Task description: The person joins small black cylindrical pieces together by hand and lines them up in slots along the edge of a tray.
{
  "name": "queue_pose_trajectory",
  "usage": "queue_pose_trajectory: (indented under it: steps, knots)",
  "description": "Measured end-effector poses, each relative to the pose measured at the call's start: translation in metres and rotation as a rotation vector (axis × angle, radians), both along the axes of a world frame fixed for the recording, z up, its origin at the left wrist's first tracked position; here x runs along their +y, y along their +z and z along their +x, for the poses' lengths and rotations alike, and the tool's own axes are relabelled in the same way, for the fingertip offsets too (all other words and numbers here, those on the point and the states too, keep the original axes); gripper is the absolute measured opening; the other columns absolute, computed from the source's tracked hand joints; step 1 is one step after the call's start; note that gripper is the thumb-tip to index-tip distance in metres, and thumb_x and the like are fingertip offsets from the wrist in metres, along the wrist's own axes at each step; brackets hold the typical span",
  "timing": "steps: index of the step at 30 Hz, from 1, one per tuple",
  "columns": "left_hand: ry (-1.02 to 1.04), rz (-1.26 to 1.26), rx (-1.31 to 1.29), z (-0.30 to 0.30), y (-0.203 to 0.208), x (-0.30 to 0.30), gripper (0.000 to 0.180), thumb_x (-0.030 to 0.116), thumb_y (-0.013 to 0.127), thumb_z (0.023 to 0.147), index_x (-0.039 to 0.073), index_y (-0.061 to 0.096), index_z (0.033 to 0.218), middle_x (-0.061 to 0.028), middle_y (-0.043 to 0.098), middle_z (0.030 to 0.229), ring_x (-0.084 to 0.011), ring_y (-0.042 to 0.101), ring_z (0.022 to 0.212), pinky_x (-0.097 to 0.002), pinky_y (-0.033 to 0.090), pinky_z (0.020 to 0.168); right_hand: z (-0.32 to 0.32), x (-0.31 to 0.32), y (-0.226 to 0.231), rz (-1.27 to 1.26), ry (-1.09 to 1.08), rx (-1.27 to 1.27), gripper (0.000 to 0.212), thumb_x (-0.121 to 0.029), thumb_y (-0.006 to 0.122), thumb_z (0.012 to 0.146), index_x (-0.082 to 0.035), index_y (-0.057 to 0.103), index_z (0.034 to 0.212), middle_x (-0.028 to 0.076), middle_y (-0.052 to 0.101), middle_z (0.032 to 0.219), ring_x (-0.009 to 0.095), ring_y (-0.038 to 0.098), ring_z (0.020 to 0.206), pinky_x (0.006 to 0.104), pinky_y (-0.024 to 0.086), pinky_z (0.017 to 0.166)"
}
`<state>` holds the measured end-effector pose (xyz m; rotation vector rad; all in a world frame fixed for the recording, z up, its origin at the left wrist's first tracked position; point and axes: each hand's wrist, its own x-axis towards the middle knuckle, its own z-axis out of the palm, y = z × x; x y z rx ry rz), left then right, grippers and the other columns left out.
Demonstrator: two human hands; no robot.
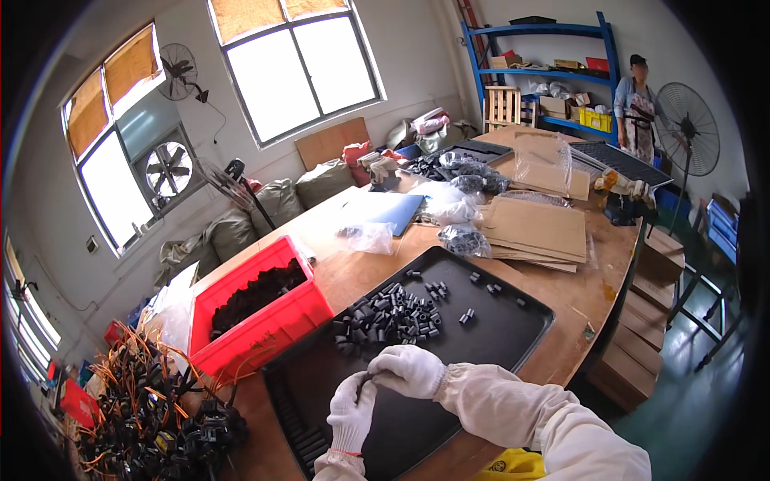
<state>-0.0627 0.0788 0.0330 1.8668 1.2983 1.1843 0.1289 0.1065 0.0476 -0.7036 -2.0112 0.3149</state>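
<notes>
My left hand (pixel 350 415) and my right hand (pixel 409 370), both in white knit gloves, meet above a large black tray (pixel 473 373). Their fingertips pinch a small dark piece (pixel 363 386), mostly hidden by the gloves. Just beyond them lies a heap of short black tubes (pixel 389 314), with several strays scattered toward the tray's far right. Along the left rim, near my left wrist, a row of black pieces (pixel 305 441) lies side by side.
A red crate (pixel 265 346) of black parts stands left of the tray. Tangled orange-and-black wiring (pixel 160 409) fills the near left. Cardboard sheets (pixel 537 228) and plastic bags (pixel 449 204) lie farther back. Another person (pixel 638 112) stands near a fan (pixel 687 128) and blue shelves (pixel 545 30).
</notes>
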Motion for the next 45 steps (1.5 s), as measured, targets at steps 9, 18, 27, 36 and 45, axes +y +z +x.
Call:
queue_pose_trajectory:
  steps: [9,18,27,36,45]
  knots:
    - [0.007,-0.079,-0.032,0.002,-0.004,-0.005,0.024,0.011,0.064,0.093,-0.002,0.067,0.114,-0.0144,0.071,0.098,-0.0179,0.068,0.087,-0.0311,0.053,0.08,0.01,0.003,0.003,-0.021,-0.005,0.01,0.015,-0.012,0.074,0.08,-0.009,0.068,0.093,0.011,0.066,0.087,0.033,0.067,0.084,0.0408,0.055,0.073]
    - [0.064,-0.232,-0.303,-0.001,0.0,0.01,0.024,0.014,0.066,0.096,-0.001,0.066,0.115,-0.0051,0.07,0.098,-0.0085,0.063,0.088,-0.0252,0.052,0.08,0.04,0.036,0.002,0.016,-0.538,0.042,0.013,-0.009,0.069,0.083,-0.012,0.066,0.095,0.009,0.067,0.091,0.031,0.065,0.087,0.0411,0.053,0.076]
    - [-0.006,-0.124,-0.246,0.004,-0.006,-0.003,0.026,0.011,0.067,0.096,0.0,0.064,0.119,-0.0049,0.069,0.101,-0.0095,0.063,0.09,-0.0251,0.052,0.081,0.039,0.024,-0.017,-0.204,-0.513,-0.476,0.024,-0.029,0.074,0.081,-0.015,0.067,0.1,0.01,0.064,0.092,0.03,0.064,0.093,0.0427,0.052,0.083]
    - [0.039,0.009,-0.09,0.003,-0.001,-0.004,0.02,0.009,0.066,0.094,-0.001,0.068,0.111,-0.006,0.069,0.093,-0.0098,0.064,0.084,-0.0259,0.053,0.077,0.019,0.014,0.0,-0.156,-0.277,-0.029,0.018,-0.014,0.072,0.083,-0.008,0.071,0.1,0.012,0.07,0.093,0.031,0.068,0.088,0.0383,0.055,0.081]
    - [-0.077,-0.112,-0.095,0.001,-0.005,-0.003,0.021,0.008,0.063,0.095,-0.001,0.067,0.113,-0.0049,0.07,0.095,-0.0099,0.064,0.084,-0.026,0.053,0.077,0.005,-0.009,-0.003,-0.595,0.09,0.35,0.02,-0.003,0.069,0.091,-0.003,0.069,0.111,0.007,0.072,0.104,0.012,0.066,0.097,0.028,0.055,0.088]
